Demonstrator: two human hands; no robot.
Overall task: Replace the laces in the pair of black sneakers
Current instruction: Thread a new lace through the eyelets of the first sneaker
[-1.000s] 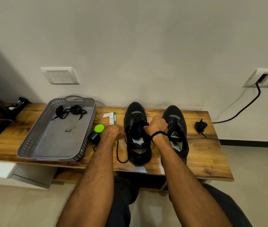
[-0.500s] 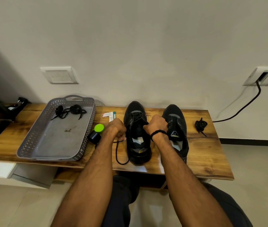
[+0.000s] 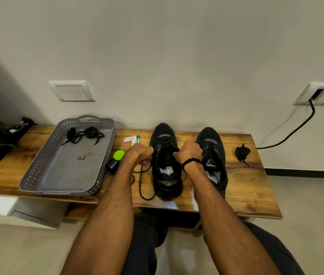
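The left hand (image 3: 140, 153) is a fist on the lace (image 3: 140, 183), just left of the shoe (image 3: 166, 175). The shoe lies between both hands, toe to the wall (image 3: 157, 56). The right hand (image 3: 189, 152) curls at its right edge; I cannot tell what it holds.

I see a grey perforated tray (image 3: 64, 175) on the wooden bench (image 3: 252, 187). Just right of the tray lies a green-capped dark bottle (image 3: 118, 155), and beyond the bottle a small white carton (image 3: 130, 138). Above the tray is a wall switch plate (image 3: 71, 93). Far right of the tray is a socket (image 3: 319, 94) with a black cable (image 3: 294, 132).
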